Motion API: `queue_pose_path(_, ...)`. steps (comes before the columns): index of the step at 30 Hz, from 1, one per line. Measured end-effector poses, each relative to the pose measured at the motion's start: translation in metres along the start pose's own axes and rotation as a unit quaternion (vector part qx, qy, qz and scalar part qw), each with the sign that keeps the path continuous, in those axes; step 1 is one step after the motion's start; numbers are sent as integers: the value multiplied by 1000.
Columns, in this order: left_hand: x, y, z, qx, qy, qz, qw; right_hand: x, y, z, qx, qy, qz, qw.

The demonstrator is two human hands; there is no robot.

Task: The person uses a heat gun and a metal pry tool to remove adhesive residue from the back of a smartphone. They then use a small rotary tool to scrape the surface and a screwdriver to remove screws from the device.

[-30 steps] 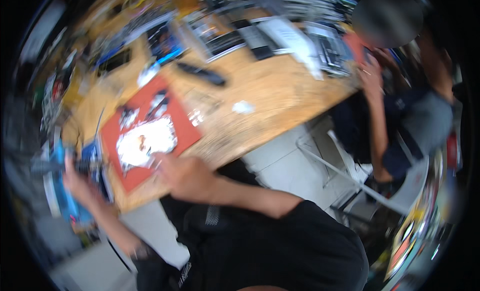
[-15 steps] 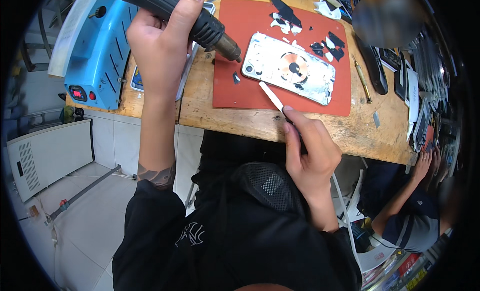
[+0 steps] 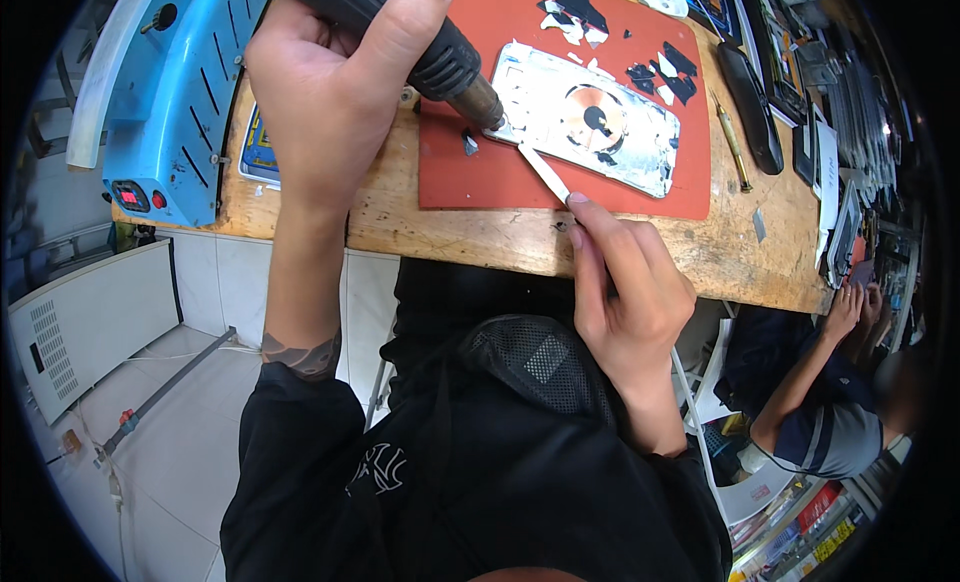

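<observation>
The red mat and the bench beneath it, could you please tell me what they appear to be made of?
Red mat: probably silicone or rubber, since it looks matte, uniform and thin, lying flat. Bench: wood, with visible grain and a worn, stained, unvarnished-looking top.

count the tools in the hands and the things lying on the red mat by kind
Hot-air gun in left hand: 1
White pry blade in right hand: 1
Opened phone back on red mat: 1
Total: 3, plus scattered broken shards, too many to count.

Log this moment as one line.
left hand: grips hot-air tool | right hand: holds thin blade at phone back | red mat
</observation>
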State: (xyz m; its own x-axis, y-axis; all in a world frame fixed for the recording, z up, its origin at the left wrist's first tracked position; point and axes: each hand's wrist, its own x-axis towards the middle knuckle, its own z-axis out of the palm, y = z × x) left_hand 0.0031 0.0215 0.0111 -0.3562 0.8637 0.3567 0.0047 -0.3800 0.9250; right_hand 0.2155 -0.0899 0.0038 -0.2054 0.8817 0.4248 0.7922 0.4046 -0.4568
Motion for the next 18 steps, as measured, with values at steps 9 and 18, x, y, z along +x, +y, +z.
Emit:
queue_pose_path(9, 1, -2, -11, 65, -10, -18, 998, 3, 3, -2, -25, -20, -6, 999)
queue_pose_path(18, 6, -5, -16, 143, 4, -12, 990, 3, 5, 4, -53, -36, -23, 998)
